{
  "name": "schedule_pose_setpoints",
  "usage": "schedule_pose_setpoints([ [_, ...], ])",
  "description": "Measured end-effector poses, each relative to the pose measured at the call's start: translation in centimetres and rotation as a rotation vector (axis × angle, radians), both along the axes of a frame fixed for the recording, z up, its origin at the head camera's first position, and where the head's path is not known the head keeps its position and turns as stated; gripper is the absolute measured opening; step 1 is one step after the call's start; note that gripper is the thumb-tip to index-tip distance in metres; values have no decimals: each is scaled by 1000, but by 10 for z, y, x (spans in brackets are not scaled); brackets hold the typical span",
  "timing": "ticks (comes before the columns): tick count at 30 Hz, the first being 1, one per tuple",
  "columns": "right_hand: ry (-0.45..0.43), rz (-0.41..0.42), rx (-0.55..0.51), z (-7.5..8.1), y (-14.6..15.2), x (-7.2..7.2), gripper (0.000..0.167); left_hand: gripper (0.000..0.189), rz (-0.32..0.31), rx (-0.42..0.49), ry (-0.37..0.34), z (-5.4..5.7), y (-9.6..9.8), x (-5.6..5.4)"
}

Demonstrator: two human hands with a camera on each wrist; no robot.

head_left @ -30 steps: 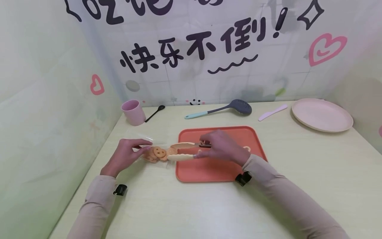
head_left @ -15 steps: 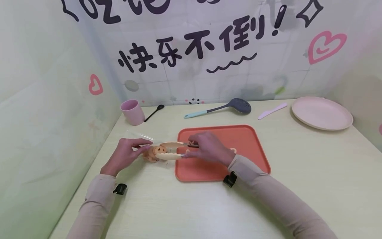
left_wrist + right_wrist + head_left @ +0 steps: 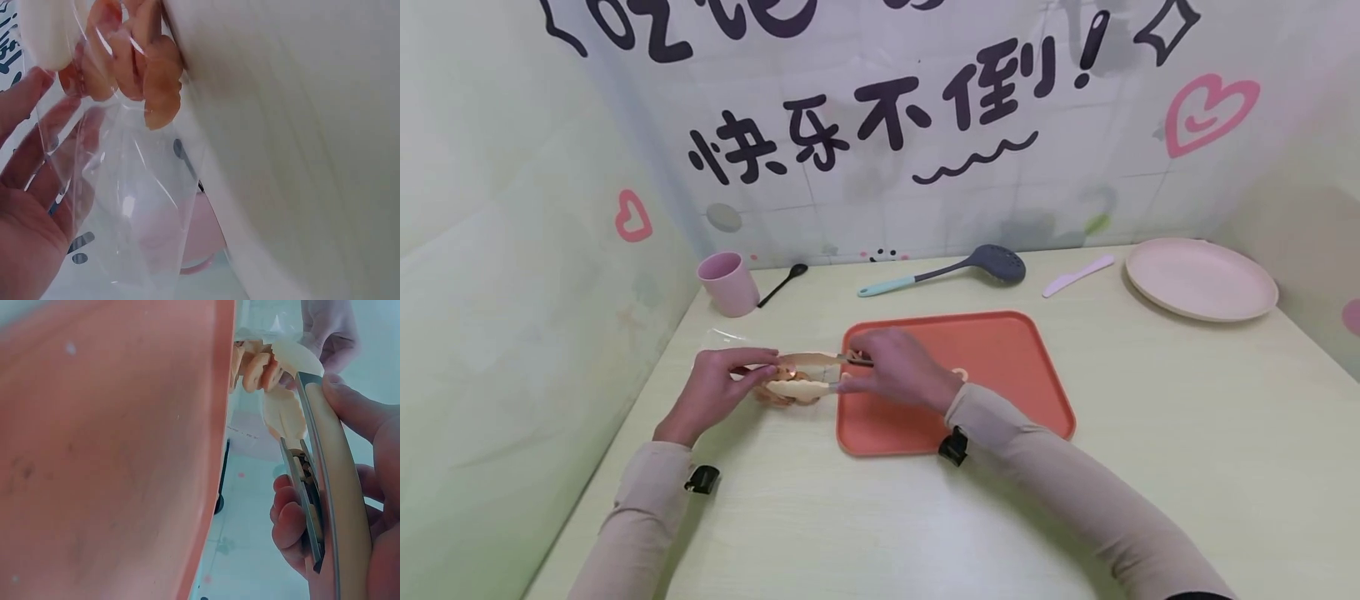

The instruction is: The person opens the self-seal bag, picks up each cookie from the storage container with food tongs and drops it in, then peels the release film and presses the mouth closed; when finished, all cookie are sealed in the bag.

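Note:
My left hand (image 3: 715, 387) pinches the edge of a clear plastic bag (image 3: 134, 212) at the table's left. Inside lie several round golden-brown cookies (image 3: 162, 87), which had face-like holes in the earlier head views. In my right hand (image 3: 901, 368) is a pair of tongs (image 3: 801, 389) with cream scalloped tips and metal arms. The tips stand apart at the bag's mouth, close to my left fingers. From the right wrist view, the cookies hang just past the tips; whether any is gripped I cannot tell. Under my right hand lies an orange-red tray (image 3: 1000, 358).
A small pale ring-shaped piece (image 3: 959, 374) shows on the tray beside my right wrist. Along the back stand or lie a pink cup (image 3: 730, 287), a black spoon (image 3: 784, 283), a slotted spoon (image 3: 955, 268), a lilac knife (image 3: 1078, 276) and a pink plate (image 3: 1202, 279).
My right hand has moved left with the tongs, and their tips have gone from the bag's right side in over the cookies. My left hand has stayed in place holding the bag.

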State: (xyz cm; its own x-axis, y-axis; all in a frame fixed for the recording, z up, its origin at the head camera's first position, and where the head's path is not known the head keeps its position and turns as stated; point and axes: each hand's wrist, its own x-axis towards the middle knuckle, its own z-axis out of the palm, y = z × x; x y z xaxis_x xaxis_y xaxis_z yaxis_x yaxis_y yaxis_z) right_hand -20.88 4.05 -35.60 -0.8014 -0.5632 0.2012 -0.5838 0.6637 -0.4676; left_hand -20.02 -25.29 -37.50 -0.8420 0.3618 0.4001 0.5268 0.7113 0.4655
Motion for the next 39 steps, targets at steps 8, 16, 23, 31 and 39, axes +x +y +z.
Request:
schedule_pose_setpoints([
  [8, 7, 13, 8, 0, -5, -1, 42, 16, -11, 19, 14, -3, -1, -1],
  [16, -26, 15, 16, -2, -5, 0, 45, 15, 4, -53, -109, -5, -1, -1],
  [23, -99, 0, 19, 3, 11, 0, 44, 15, 6, -91, -115, -3, 2, -2],
  [31, -60, -19, 213, 18, 23, -1, 46, 15, 17, -107, -134, 0, 1, -3],
  [39, 8, 32, 292, 27, 3, 2, 40, 17, 8, -97, -121, -2, 1, -2],
])
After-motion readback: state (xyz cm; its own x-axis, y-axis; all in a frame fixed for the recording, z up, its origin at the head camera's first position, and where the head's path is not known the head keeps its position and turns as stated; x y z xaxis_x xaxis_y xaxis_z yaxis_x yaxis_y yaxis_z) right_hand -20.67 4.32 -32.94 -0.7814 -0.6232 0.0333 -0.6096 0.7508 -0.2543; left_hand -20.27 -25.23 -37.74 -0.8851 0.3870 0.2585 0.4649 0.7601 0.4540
